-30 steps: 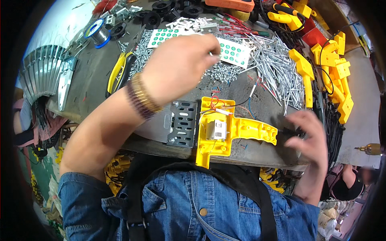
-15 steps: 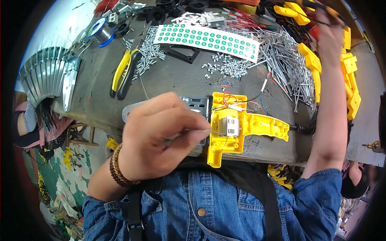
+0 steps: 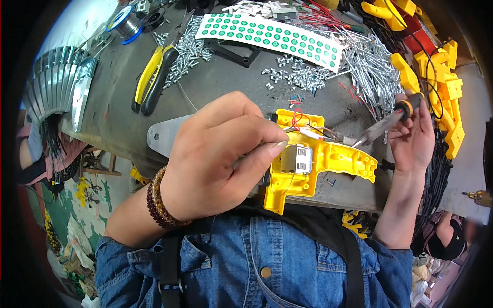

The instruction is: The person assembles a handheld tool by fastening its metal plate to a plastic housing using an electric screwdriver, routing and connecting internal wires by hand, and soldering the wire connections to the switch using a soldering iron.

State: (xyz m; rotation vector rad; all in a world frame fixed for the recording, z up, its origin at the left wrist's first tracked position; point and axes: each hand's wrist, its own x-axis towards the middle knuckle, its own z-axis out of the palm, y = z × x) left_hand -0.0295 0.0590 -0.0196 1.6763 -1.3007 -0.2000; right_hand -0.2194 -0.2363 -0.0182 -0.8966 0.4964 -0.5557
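My left hand [image 3: 221, 164] pinches a thin solder wire [image 3: 189, 101], which runs up behind the hand from the spool side. It hovers over the left part of an open yellow plastic housing half [image 3: 344, 158] with a tapered handle. Seated in the housing is a pale block with two square contacts [image 3: 303, 159]; red, white and black wires [image 3: 308, 132] lie above it. My right hand [image 3: 413, 133] is closed around the dark, orange-ringed handle of a soldering iron [image 3: 382, 123]. Its blurred shaft points down-left toward the housing's handle. A metal blade [image 3: 167, 136] sticks out left, partly behind my left hand.
Yellow-black pliers [image 3: 154, 79], a sticker sheet [image 3: 269, 38], loose screws [image 3: 300, 74] and long metal pins [image 3: 370, 61] cover the bench. A solder spool [image 3: 124, 24] stands upper left, fanned blades [image 3: 56, 84] farther left. Yellow housings [image 3: 447, 87] and cables lie right. People sit at both edges.
My right hand has come down from the upper right corner with the soldering iron, now beside the housing's handle. My left hand has shifted slightly up and right, still pinching the solder wire.
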